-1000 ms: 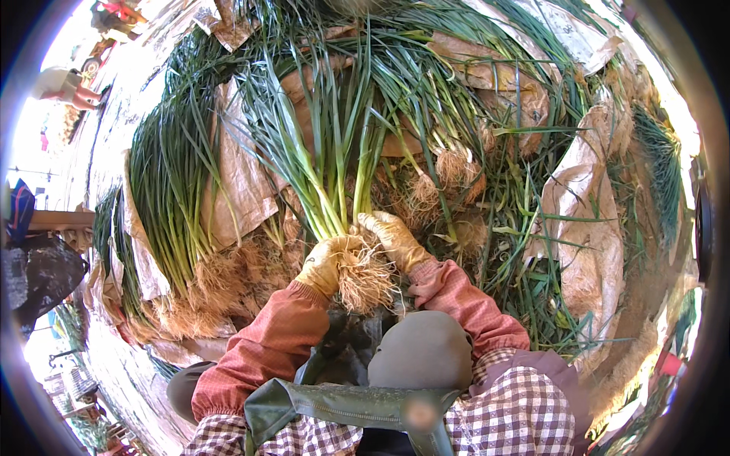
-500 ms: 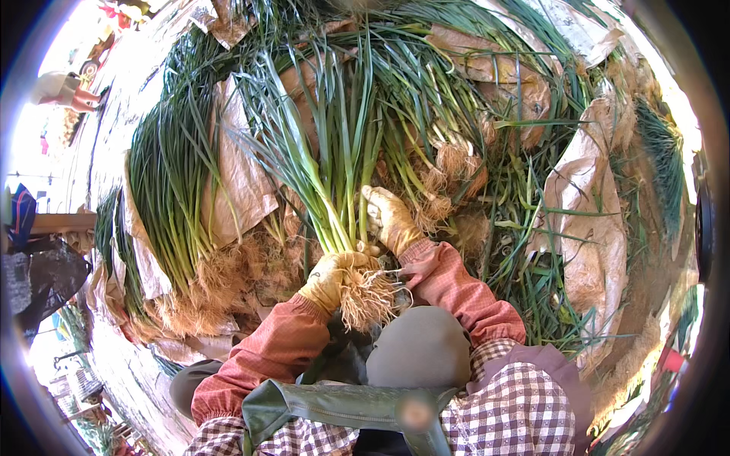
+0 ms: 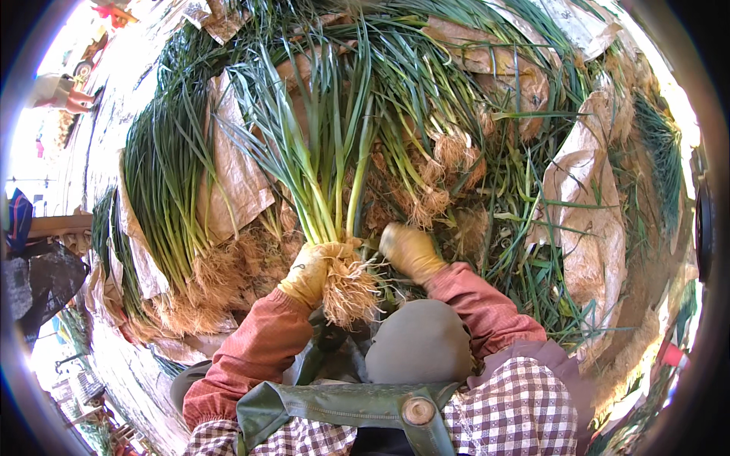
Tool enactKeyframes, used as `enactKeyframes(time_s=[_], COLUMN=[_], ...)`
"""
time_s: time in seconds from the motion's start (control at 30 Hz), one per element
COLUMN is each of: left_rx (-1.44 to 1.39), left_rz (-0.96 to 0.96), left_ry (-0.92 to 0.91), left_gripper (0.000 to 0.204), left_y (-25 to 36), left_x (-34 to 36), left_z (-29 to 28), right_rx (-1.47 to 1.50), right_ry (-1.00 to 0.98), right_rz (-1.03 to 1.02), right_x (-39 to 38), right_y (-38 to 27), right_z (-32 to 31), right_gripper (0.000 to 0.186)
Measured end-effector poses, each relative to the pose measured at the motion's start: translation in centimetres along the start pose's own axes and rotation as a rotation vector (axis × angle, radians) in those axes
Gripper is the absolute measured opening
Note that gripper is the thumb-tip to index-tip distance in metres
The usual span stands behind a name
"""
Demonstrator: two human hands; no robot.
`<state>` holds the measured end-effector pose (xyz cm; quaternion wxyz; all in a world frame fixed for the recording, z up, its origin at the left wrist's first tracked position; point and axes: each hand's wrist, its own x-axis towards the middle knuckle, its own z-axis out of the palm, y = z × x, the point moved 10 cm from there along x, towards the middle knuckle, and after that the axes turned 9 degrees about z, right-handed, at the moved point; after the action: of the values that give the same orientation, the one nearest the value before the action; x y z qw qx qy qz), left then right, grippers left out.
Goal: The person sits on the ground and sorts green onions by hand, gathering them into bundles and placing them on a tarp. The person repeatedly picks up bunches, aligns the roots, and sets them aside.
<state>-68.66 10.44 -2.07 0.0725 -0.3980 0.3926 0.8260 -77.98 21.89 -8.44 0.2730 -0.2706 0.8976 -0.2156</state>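
A bunch of green onions (image 3: 320,190) stands with its leaves fanned away from me and its shaggy pale roots (image 3: 352,292) toward me. Round its base, just above the roots, my left hand (image 3: 306,275) in a yellow glove is closed. To the right of those roots is my right hand (image 3: 411,254), gloved too and apart from the stalks. Its fingers curl under and look closed; whatever they may hold is hidden. Beyond it lie more green onions (image 3: 407,171) with soil-brown roots.
At the left lies a large heap of green onions (image 3: 163,190), roots toward me. Loose leaves (image 3: 517,251) litter the ground at right, beside a crumpled tan sheet (image 3: 585,205). My grey-covered knee (image 3: 419,343) rises just below the hands. Another person's hand (image 3: 78,99) shows at far left.
My right hand has come off the stalks and moved down and right. My left hand, with the green onions, has shifted slightly left and up.
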Motion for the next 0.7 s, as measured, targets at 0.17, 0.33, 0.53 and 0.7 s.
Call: enactKeyframes(time_s=[0.17,0.33,0.53,0.7], left_rx=[0.074,-0.143,0.235,-0.227], left_rz=[-0.084,0.017,0.064,-0.106], left_ry=[-0.209,-0.021,-0.034,-0.138], left_gripper=[0.035,0.029,0.023,0.031], left_y=[0.0,2.1,-0.2,-1.5], left_x=[0.4,-0.2,-0.4,-0.4], left_z=[0.8,-0.6,-2.2,-0.3], right_rx=[-0.313,0.576,1.261,1.352], right_ry=[0.135,0.021,-0.452,0.316], right_rz=[0.291,0.225,0.163,0.280], right_x=[6.5,7.9,1.5,-1.5], right_y=[4.4,4.0,-5.9,3.1], right_z=[-7.7,-6.2,0.0,-10.3], right_gripper=[0.032,0.026,0.022,0.011])
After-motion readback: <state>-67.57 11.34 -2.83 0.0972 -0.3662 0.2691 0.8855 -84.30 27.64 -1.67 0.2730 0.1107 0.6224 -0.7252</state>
